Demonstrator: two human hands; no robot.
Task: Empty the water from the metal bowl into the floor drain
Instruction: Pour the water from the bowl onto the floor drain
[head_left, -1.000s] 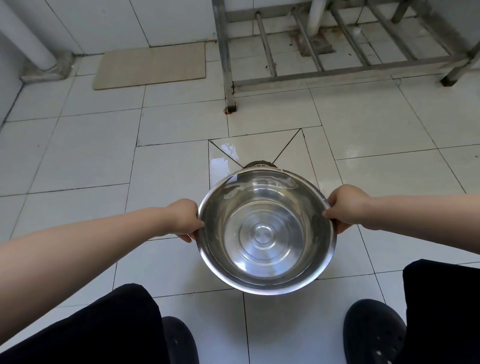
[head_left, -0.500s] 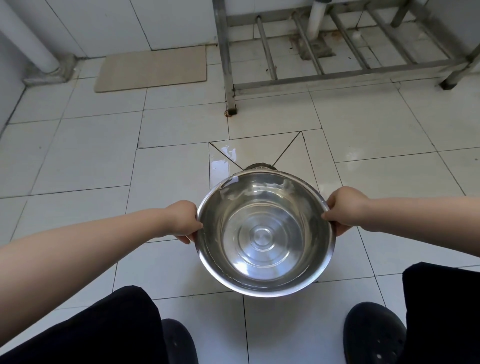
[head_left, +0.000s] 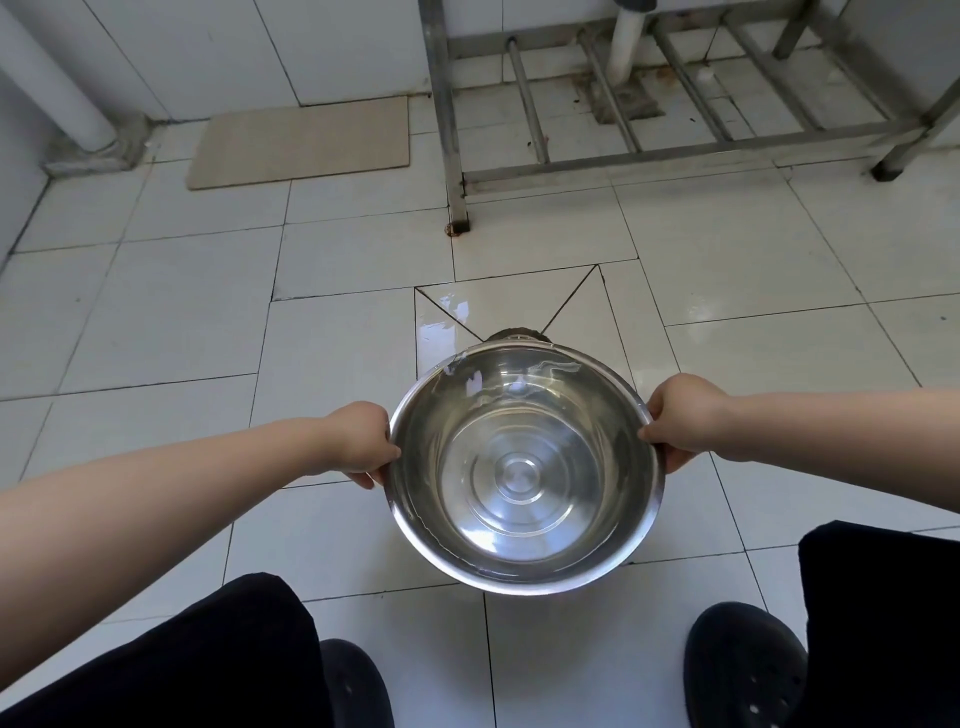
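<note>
A: Left side?
B: Left hand, grip closed on the left rim of the metal bowl.
A: Bowl position?
B: Held above the white tile floor, tilted away from the person; thin film of water inside. Floor drain peeks out just past its far rim, wet tile beside it.
A: Right side?
B: Right hand, grip closed on the right rim.

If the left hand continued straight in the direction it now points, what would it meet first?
The left hand points right, already gripping the metal bowl at its rim, so it would press into the bowl wall first. The right hand lies beyond it.
</note>
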